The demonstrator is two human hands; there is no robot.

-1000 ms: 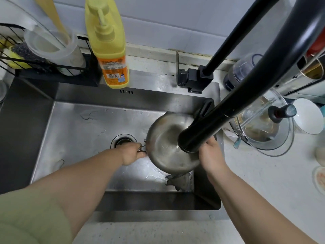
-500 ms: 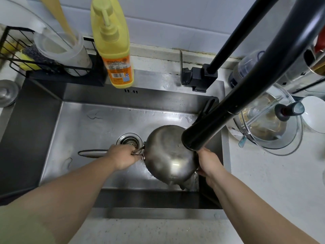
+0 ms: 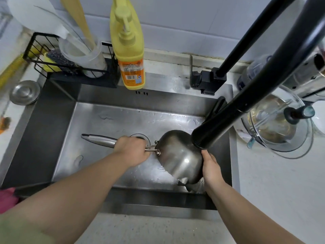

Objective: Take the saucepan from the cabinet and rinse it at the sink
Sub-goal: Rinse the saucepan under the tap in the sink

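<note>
A steel saucepan (image 3: 179, 155) hangs over the right half of the steel sink (image 3: 112, 124), tipped so its rounded outside faces me and its mouth faces away and down. Its long handle points left. My left hand (image 3: 131, 148) grips that handle close to the pan body. My right hand (image 3: 211, 168) holds the pan's right rim, with the fingers hidden behind it. The black faucet head (image 3: 209, 134) hangs right above the pan's upper right edge. A little water runs off the pan's lowest edge.
A yellow soap bottle (image 3: 129, 50) stands on the sink's back ledge. A black wire rack (image 3: 70, 66) with a sponge and a plastic cup sits at the back left. A steel lid (image 3: 24, 92) lies at the left. A glass-lidded pot (image 3: 276, 125) sits on the right counter.
The pan has been rolled from mouth-up under the faucet to mouth facing away, and the handle now sticks out to the left. My view has shifted slightly left.
</note>
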